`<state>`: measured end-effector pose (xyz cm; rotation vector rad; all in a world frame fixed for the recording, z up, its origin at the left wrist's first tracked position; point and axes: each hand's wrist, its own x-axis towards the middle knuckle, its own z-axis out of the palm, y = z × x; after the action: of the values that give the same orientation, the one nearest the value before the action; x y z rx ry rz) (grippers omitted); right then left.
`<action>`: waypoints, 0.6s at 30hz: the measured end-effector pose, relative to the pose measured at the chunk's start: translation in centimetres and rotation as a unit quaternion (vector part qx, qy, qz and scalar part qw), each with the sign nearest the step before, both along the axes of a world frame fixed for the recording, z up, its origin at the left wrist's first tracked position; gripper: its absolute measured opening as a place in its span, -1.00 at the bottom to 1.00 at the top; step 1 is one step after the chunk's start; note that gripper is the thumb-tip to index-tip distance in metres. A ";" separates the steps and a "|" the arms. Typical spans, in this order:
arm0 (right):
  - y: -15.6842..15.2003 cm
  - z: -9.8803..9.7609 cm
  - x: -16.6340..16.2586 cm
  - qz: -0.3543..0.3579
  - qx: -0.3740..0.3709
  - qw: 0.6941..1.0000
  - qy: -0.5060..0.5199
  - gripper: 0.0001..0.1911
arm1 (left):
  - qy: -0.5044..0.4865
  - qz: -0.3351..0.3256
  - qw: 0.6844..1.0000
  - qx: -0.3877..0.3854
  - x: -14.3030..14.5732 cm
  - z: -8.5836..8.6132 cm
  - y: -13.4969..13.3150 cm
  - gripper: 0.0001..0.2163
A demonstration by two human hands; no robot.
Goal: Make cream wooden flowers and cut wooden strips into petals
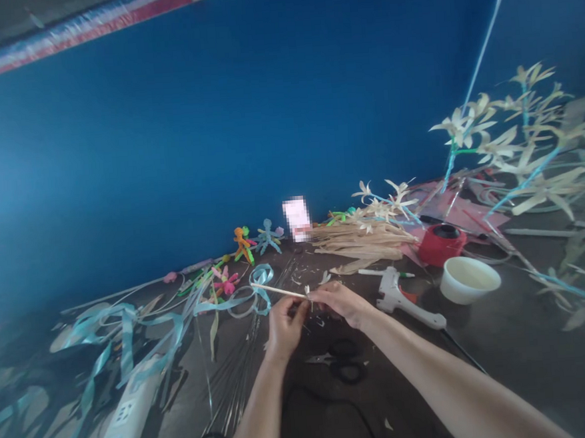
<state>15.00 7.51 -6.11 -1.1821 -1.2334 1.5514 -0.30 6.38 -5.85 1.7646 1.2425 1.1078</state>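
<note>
My left hand is closed round a thin pale stick that points away to the left. At the stick's right end, my right hand pinches with its fingertips, close to the left fingers. Small whitish strips show between the two hands, but what exactly the right fingers grip is too small to make out. Below the hands, black-handled scissors lie on the dark table. A white glue gun rests to the right of my right hand.
A white bowl and a red tape roll stand at right, near pale strips and flower stems. Light-blue ribbon, a power strip and thin wires lie left. Behind rises a blue wall.
</note>
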 end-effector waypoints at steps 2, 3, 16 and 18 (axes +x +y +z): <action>0.0 -0.1 0.1 0.010 -0.014 1.000 0.024 -0.66 | 0.010 -0.004 1.000 0.009 0.0 0.2 -0.1 -0.81; 0.0 -0.2 0.1 0.015 -0.020 0.999 0.034 -0.66 | 0.012 -0.005 1.000 0.011 0.0 0.2 -0.1 -0.82; 0.2 0.3 1.0 0.024 -0.074 0.991 0.104 -0.69 | 0.007 -0.016 1.000 0.026 0.5 0.6 -0.2 -0.85; 0.3 0.2 1.2 0.026 -0.089 0.989 0.118 -0.69 | 0.007 -0.007 1.000 0.022 0.6 0.7 -0.2 -0.84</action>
<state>16.16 7.81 -5.90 -1.0458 -0.9935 1.8129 0.29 6.16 -5.20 1.8142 1.2202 1.1245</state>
